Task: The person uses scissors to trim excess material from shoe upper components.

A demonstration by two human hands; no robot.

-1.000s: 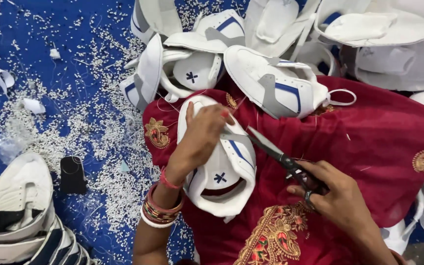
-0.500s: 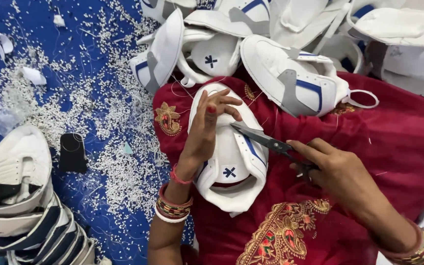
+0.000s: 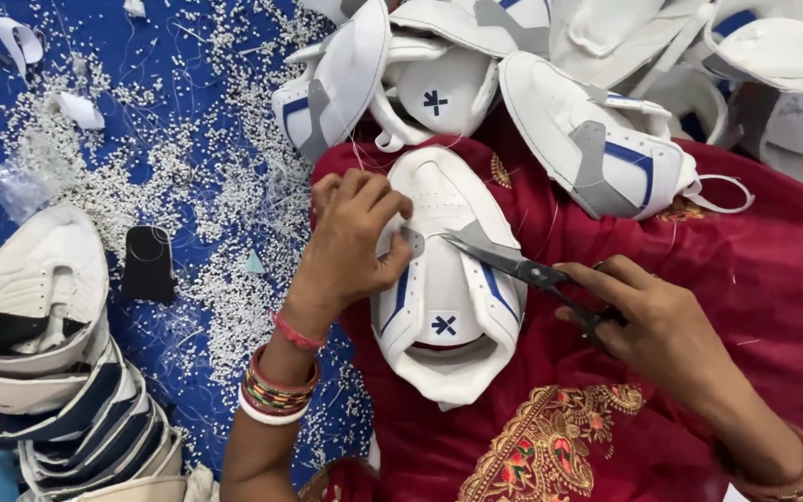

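Left hand (image 3: 355, 242) pinches a grey tab on white shoe upper (image 3: 443, 279); right hand (image 3: 662, 325) grips scissors (image 3: 522, 270), blades parted at the tab

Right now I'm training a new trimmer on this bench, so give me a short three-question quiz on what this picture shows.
1. True or false: the right hand holds scissors whose blades point toward the white shoe upper.
2. Which is the left hand doing? A) pinching a grey tab on the upper on the lap, B) picking up the black phone, C) resting on the stack of uppers.
3. What litters the blue floor to the person's left?

Key
1. True.
2. A.
3. Small white trimmings, scattered thickly beside the red cloth.
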